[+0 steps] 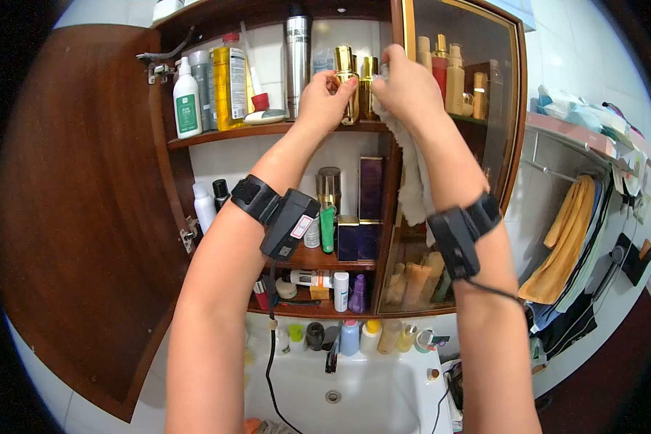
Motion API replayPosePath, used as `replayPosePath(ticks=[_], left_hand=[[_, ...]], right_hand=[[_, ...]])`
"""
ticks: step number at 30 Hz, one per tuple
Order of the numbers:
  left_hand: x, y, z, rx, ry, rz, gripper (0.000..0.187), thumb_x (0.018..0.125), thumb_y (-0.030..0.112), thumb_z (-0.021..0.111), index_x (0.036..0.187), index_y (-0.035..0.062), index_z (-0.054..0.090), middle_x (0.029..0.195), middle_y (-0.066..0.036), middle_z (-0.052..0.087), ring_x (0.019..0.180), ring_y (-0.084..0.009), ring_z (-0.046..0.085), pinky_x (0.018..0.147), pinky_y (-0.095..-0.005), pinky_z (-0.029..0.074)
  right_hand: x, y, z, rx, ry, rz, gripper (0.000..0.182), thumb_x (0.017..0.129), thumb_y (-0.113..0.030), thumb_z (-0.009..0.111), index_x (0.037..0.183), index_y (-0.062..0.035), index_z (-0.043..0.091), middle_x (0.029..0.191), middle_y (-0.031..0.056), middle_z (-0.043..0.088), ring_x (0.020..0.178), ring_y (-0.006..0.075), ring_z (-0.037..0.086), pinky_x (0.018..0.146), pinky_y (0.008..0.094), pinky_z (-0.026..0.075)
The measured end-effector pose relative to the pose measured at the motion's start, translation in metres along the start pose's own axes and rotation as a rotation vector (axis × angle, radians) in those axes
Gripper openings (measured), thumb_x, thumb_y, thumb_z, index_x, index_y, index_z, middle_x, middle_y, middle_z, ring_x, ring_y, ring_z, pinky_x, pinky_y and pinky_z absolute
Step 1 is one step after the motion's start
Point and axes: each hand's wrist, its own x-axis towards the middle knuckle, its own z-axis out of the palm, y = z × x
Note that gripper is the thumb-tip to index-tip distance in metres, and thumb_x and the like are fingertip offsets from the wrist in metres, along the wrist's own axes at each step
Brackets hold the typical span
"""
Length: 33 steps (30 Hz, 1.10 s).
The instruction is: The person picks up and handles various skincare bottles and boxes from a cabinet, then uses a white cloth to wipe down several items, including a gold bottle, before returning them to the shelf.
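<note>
In the head view my left hand (322, 101) grips a shiny gold cosmetic bottle (347, 90) by its side, upright at the front of the upper cabinet shelf (267, 131). A second gold bottle (369, 79) stands just right of it. My right hand (414, 88) is closed on a pale grey cloth (412, 177), which hangs down past the shelf in front of the cabinet's glass door. Left of my left hand stands a tall silver can (297, 65).
A wooden cabinet door (79, 217) is swung wide at left. The upper shelf also holds a yellow bottle (229, 83) and a white spray bottle (186, 101). Boxes and tubes fill the lower shelves. Below is a white sink (383, 390) with a black faucet (331, 356); towels (560, 242) hang at right.
</note>
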Motion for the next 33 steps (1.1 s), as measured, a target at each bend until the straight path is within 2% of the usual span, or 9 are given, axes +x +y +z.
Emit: replayPosePath(ticks=[5, 10, 12, 13, 15, 17, 24, 30, 33], left_hand=[[0.004, -0.012, 0.003, -0.079, 0.002, -0.012, 0.051, 0.084, 0.035, 0.069, 0.113, -0.0053, 0.055, 0.092, -0.013, 0.065, 0.083, -0.0198, 0.062, 0.075, -0.0323, 0.048], [0.003, -0.022, 0.004, -0.129, 0.046, 0.000, 0.044, 0.087, 0.032, 0.066, 0.111, -0.0035, 0.055, 0.091, -0.014, 0.065, 0.082, -0.0219, 0.062, 0.075, -0.0337, 0.049], [0.003, -0.023, 0.006, -0.185, 0.069, 0.024, 0.039, 0.088, 0.029, 0.064, 0.109, -0.0027, 0.056, 0.090, -0.014, 0.065, 0.081, -0.0223, 0.062, 0.074, -0.0343, 0.048], [0.001, -0.019, 0.003, -0.186, 0.031, 0.011, 0.038, 0.090, 0.028, 0.063, 0.112, -0.0019, 0.055, 0.092, -0.011, 0.064, 0.082, -0.0178, 0.059, 0.074, -0.0310, 0.047], [-0.002, -0.013, -0.004, -0.189, -0.042, -0.017, 0.035, 0.094, 0.025, 0.059, 0.118, -0.0001, 0.052, 0.096, -0.005, 0.061, 0.083, -0.0089, 0.054, 0.074, -0.0244, 0.044], [-0.001, -0.016, -0.007, -0.146, -0.035, 0.009, 0.038, 0.094, 0.025, 0.059, 0.121, 0.0002, 0.050, 0.098, -0.006, 0.061, 0.087, -0.0104, 0.054, 0.077, -0.0257, 0.044], [-0.003, -0.017, -0.006, -0.047, 0.023, 0.077, 0.038, 0.095, 0.024, 0.057, 0.123, 0.0003, 0.049, 0.100, -0.008, 0.062, 0.090, -0.0138, 0.056, 0.079, -0.0276, 0.045], [0.000, -0.015, -0.004, -0.110, -0.020, 0.046, 0.038, 0.095, 0.023, 0.057, 0.124, 0.0005, 0.050, 0.101, -0.009, 0.062, 0.091, -0.0148, 0.057, 0.082, -0.0297, 0.046], [-0.001, -0.014, -0.005, -0.094, -0.018, 0.048, 0.038, 0.095, 0.023, 0.057, 0.124, 0.0006, 0.050, 0.102, -0.009, 0.062, 0.092, -0.0151, 0.057, 0.083, -0.0299, 0.046]], right_hand=[[0.052, -0.015, 0.018, -0.395, 0.058, -0.219, 0.027, 0.078, -0.015, 0.063, 0.100, -0.0018, 0.056, 0.092, 0.0196, 0.066, 0.089, 0.0330, 0.066, 0.076, 0.0442, 0.053], [0.088, -0.036, 0.020, -0.634, -0.540, -0.173, 0.030, 0.085, -0.015, 0.058, 0.113, -0.0101, 0.068, 0.119, 0.0112, 0.063, 0.108, 0.0283, 0.063, 0.085, 0.0431, 0.052], [0.102, -0.027, 0.042, -0.610, -0.562, -0.177, 0.026, 0.076, -0.012, 0.064, 0.100, -0.0061, 0.071, 0.105, 0.0164, 0.066, 0.096, 0.0306, 0.065, 0.079, 0.0410, 0.053], [0.108, -0.022, 0.051, -0.597, -0.574, -0.180, 0.024, 0.071, -0.010, 0.067, 0.093, -0.0040, 0.073, 0.097, 0.0190, 0.068, 0.090, 0.0318, 0.067, 0.077, 0.0399, 0.054], [0.123, -0.007, 0.068, -0.645, -0.646, -0.222, 0.021, 0.072, -0.010, 0.064, 0.090, -0.0015, 0.072, 0.092, 0.0201, 0.068, 0.083, 0.0339, 0.067, 0.071, 0.0411, 0.054], [0.138, 0.014, 0.092, -0.738, -0.727, -0.272, 0.020, 0.072, -0.009, 0.064, 0.089, -0.0001, 0.072, 0.090, 0.0206, 0.068, 0.080, 0.0344, 0.067, 0.068, 0.0416, 0.053], [0.130, 0.005, 0.081, -0.736, -0.655, -0.247, 0.020, 0.072, -0.009, 0.065, 0.089, -0.0026, 0.073, 0.091, 0.0202, 0.068, 0.084, 0.0340, 0.067, 0.071, 0.0409, 0.054], [0.107, -0.025, 0.050, -0.732, -0.633, -0.163, 0.024, 0.067, -0.014, 0.077, 0.089, -0.0038, 0.073, 0.096, 0.0182, 0.068, 0.090, 0.0326, 0.066, 0.077, 0.0396, 0.054], [0.099, -0.028, 0.041, -0.760, -0.646, -0.230, 0.027, 0.079, -0.009, 0.063, 0.104, -0.0099, 0.071, 0.108, 0.0137, 0.067, 0.097, 0.0302, 0.066, 0.081, 0.0431, 0.054]])
